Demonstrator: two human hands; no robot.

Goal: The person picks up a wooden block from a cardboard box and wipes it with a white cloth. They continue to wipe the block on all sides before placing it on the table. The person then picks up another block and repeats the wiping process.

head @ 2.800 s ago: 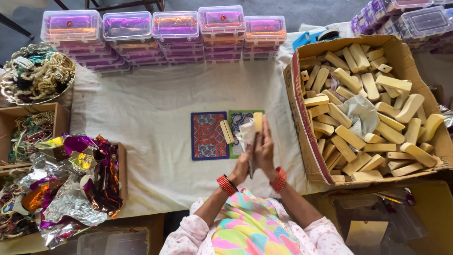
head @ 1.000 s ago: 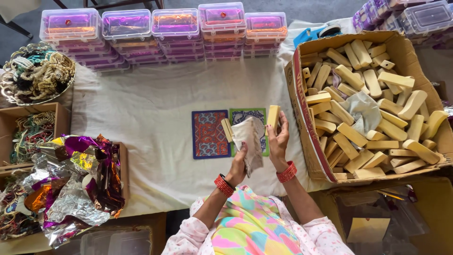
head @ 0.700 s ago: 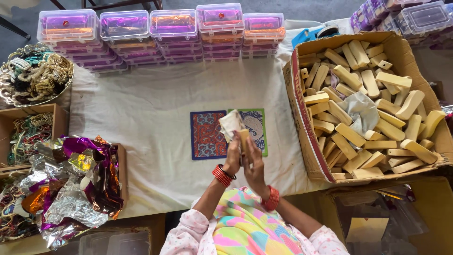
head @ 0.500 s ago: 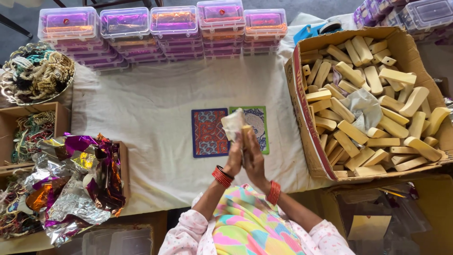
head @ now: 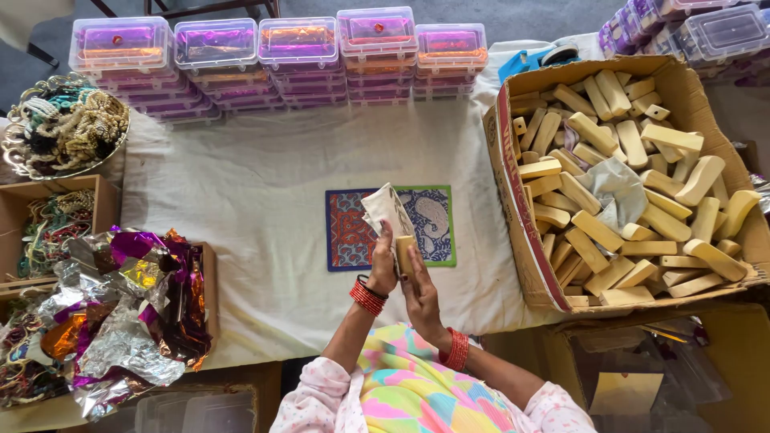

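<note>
1. Since a second ago, both hands have come back from the right, beside the cardboard box [head: 513, 200], to the middle of the counter [head: 257, 184]; the block that was raised at the box edge now sits low between the palms.
2. The right hand [head: 421, 289] holds the small tan wooden block [head: 405, 252] in a narrow grip, fingers closed along its sides. The block stands upright, its long axis pointing away from the person toward the stacked plastic cases [head: 297, 52].
3. The left hand [head: 381, 269] pinches a pale cloth [head: 385, 212], which fans up and away from the fingertips and touches the left face of the block.
4. So the cloth lies just left of and above the block, and the left hand is the nearer one to it; the block's top end is bare, the lower end hidden in the right grip.
5. Both hands hover over the patterned mat [head: 433, 216], blue and red, lying flat on the white covering.
6. Well apart to the right, the box is full of like blocks with a grey rag on top. To the left lie crumpled foil wrappers [head: 128, 313] and a tray of bangles [head: 68, 128].
</note>
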